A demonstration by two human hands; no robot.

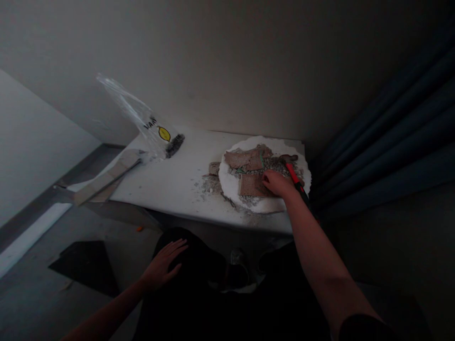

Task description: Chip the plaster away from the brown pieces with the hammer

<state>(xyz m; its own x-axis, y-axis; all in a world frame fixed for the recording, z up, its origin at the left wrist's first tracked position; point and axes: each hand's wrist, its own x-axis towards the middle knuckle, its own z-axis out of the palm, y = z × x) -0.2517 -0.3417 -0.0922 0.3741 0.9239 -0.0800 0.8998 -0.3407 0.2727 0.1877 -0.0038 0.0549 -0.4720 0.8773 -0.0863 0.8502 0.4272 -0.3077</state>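
Observation:
My right hand (276,182) is over a white round scalloped sheet (231,184), its fingers curled together at a flat brown textured piece (250,185). What is between the fingertips, if anything, is too small and dark to make out. A second brown piece (245,158) lies just behind, with grey gravel-like bits (275,166) scattered between the two. Close to my right wrist rests a hammer (293,173) with a red and black handle. My left hand (165,263) lies flat on my thigh, fingers stretched out, holding nothing.
A clear plastic bag (142,118) with a yellow lemon print holds dark bits on the white table (170,184). Cardboard strips (106,180) overhang the table's left end. Crumbs (208,184) lie beside the sheet. A dark curtain (387,128) hangs at right; walls stand behind and left.

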